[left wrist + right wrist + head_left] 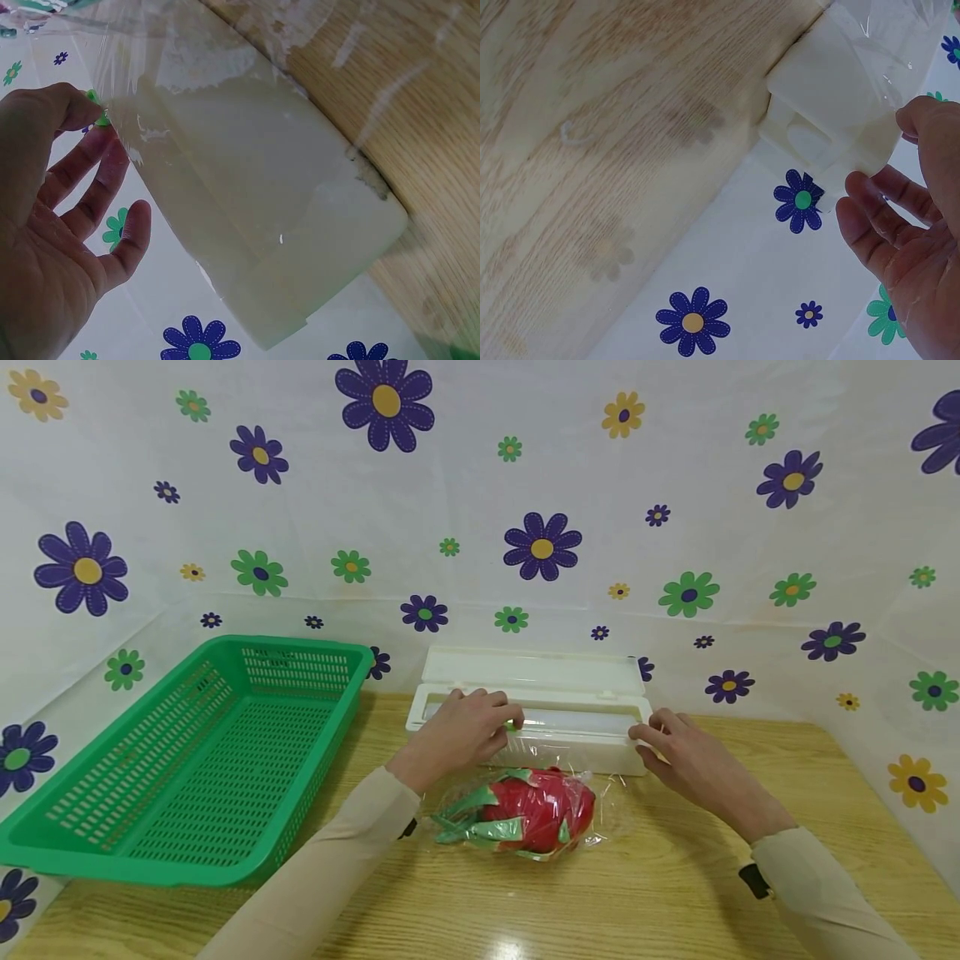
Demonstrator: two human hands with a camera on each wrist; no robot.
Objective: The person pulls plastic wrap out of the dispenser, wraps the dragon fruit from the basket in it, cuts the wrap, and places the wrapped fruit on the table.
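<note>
A white cling film dispenser (600, 762) stands by the back of the table, its lid (525, 668) raised behind it and a film roll (570, 720) inside. My left hand (468, 727) reaches over its front edge, thumb and forefinger pinching a small green slide cutter (99, 114). With thumb and fingertips my right hand (693, 764) grips the dispenser's right end, also visible in the right wrist view. Clear film hangs over the dispenser's front. Before it lies a red dragon fruit (543, 810) with green scales, covered by loose, crinkled film.
A large green plastic basket (180, 870) with slotted walls stands at the left of the wooden table (570, 910). A white cloth (450, 468) printed with flowers rises behind and at both sides.
</note>
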